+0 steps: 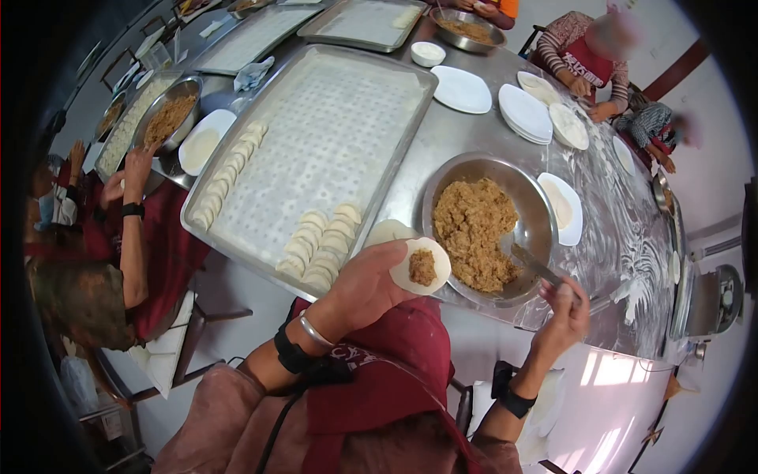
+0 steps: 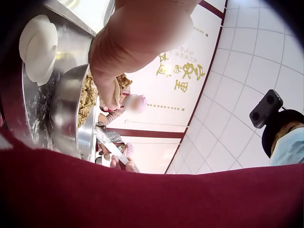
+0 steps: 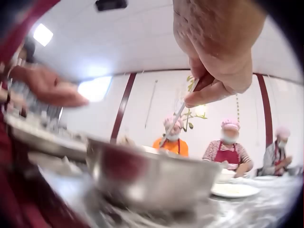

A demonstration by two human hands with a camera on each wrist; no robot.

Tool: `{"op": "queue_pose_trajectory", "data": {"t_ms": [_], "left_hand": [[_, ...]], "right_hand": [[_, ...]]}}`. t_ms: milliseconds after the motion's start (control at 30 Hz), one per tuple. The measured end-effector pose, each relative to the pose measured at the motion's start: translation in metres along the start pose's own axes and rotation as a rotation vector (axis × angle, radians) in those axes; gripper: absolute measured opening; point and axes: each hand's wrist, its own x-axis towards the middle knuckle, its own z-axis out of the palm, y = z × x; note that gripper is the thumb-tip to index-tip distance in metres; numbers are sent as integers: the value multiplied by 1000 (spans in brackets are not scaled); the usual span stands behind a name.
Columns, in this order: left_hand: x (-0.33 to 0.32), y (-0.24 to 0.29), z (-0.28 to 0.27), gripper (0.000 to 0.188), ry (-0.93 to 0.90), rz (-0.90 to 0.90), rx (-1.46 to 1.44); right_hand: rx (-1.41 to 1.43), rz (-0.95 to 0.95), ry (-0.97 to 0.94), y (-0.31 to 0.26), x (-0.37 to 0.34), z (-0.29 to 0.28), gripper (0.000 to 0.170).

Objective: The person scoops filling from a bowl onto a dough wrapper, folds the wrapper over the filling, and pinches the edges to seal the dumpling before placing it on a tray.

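Observation:
My left hand (image 1: 362, 286) holds a round dumpling wrapper (image 1: 442, 268) at its edge, between thumb and fingers. A lump of brown filling (image 1: 422, 267) sits on the middle of the wrapper. In my right hand (image 1: 565, 312) I grip a flat metal spatula (image 1: 535, 263), its blade pointing down into the steel bowl (image 1: 545, 201). Brown filling (image 1: 474, 229) is heaped in that bowl, just beyond both hands. More wrappers (image 1: 388, 231) lie beside the bowl, partly hidden by my left hand. The right wrist view shows the spatula (image 3: 176, 116) edge-on above the bowl's rim.
A large metal tray (image 1: 316, 134) stands left of the bowl, with rows of folded dumplings (image 1: 320, 245) along its near and left sides. White plates (image 1: 525, 114) and a plate with wrappers (image 1: 562, 207) stand to the right. Flour (image 1: 632, 261) covers the table there. Other people work around.

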Motion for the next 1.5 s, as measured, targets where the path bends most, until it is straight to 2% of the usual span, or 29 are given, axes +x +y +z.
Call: {"op": "queue_pose_trajectory", "data": {"t_ms": [33,100,167,233,300,667,967,1167,1367,1433,1500], "left_hand": [[-3,-3,-2,46,-14,-7,0],[-2,-4,0,46,-6,-30,9],[0,-4,4,45,-8,-45,15],[-1,-4,6,45,-9,-57,5],[-2,-2,6,45,-18,-60,6],[-10,2,14,47,-53,-67,141],[-7,1,9,47,26,-36,51],[-8,0,9,48,-26,-70,77],[-7,2,9,51,11,-77,58],[-6,1,12,51,19,-63,56],[-6,0,10,50,-10,-94,66]], "right_hand": [[229,95,90,-7,-6,-3,22],[340,150,83,-15,-11,-2,21],[648,318,-106,-21,-18,3,19],[649,367,-172,-25,-25,11,18],[708,423,-348,-27,-31,20,17],[629,523,-346,-26,-29,42,18],[634,444,-220,-27,-22,29,17],[678,536,-262,-20,-31,44,17],[668,465,-224,-21,-24,33,17],[696,436,-310,-22,-24,30,16],[662,449,-319,-20,-26,32,15]]}}
